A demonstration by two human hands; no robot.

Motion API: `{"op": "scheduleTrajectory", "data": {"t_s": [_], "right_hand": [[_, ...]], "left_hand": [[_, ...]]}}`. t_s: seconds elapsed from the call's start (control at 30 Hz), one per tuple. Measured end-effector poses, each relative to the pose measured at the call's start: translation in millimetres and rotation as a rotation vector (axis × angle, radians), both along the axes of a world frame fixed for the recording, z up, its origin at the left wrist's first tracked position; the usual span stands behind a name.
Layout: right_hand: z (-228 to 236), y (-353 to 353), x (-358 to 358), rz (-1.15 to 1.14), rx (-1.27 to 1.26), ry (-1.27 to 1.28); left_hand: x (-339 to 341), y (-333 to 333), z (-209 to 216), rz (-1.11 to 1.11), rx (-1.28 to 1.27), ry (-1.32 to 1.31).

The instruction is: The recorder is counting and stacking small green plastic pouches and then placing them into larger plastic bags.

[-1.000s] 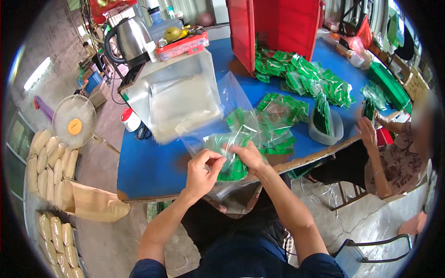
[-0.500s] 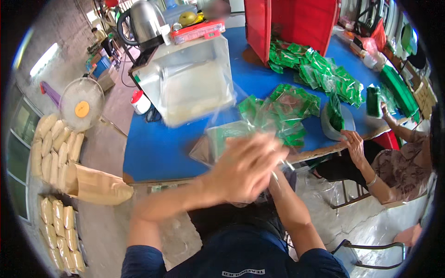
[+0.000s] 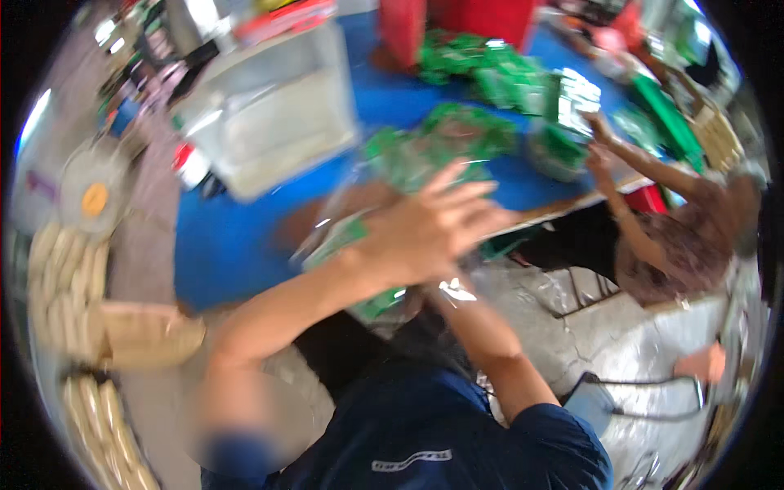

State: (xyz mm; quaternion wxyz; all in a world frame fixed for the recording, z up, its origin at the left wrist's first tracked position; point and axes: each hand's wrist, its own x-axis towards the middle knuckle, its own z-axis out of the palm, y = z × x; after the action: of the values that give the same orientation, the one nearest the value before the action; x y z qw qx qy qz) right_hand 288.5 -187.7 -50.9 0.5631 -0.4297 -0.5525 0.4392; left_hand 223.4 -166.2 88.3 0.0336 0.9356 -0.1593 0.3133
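Observation:
My left hand (image 3: 433,224) is blurred above the table's front edge, palm down, fingers stretched and spread. It crosses over my right wrist (image 3: 447,286); my right hand lies beneath it, its fingers hidden. A clear plastic bag with green print (image 3: 347,237) shows beside and under my left wrist. More green-printed film (image 3: 380,304) hangs below that forearm, near my lap. Whether the right hand grips this plastic is hidden. Just beyond my fingers lies a loose heap of green packets (image 3: 469,131) on the blue table (image 3: 237,245).
A whitish open bin (image 3: 278,122) rests on the table at left, near a red-lidded container (image 3: 189,163). Behind the heap stand more green packets (image 3: 498,77) and a red crate (image 3: 482,24). At right a co-worker (image 3: 678,229) handles a green pack over a bowl (image 3: 559,155).
My left hand has gone from curled over the right hand to spread fingers. The whole view has shifted. The co-worker's hands have come together, lifting a shiny green pack above the bowl.

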Motion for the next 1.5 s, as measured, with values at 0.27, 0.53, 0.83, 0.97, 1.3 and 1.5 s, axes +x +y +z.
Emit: {"op": "scheduleTrajectory", "data": {"t_s": [0.27,0.53,0.83,0.97,1.3,1.5], "right_hand": [[14.3,-3.2,29.4,0.103,-0.555,0.322],[5.5,20.9,-10.3,0.088,-0.788,0.409],[30.0,-16.2,-37.6,0.082,-0.206,1.386],[28.9,-10.8,-45.3,0.128,-0.318,1.451],[23.3,4.8,-35.4,-0.006,-0.673,0.839],[-11.3,2.7,-51.5,0.028,-0.537,1.057]], "left_hand": [[-170.5,60.4,-138.5,0.704,-1.566,-0.664],[-146.0,28.7,-138.6,0.134,-2.558,-0.394],[-145.4,45.7,-134.0,0.295,-2.524,-0.577],[-149.5,49.7,-138.4,0.294,-2.504,-0.506],[-193.6,78.1,-124.2,0.512,-2.437,-0.224],[-206.5,123.2,-143.1,0.709,-2.315,-0.155]]}}
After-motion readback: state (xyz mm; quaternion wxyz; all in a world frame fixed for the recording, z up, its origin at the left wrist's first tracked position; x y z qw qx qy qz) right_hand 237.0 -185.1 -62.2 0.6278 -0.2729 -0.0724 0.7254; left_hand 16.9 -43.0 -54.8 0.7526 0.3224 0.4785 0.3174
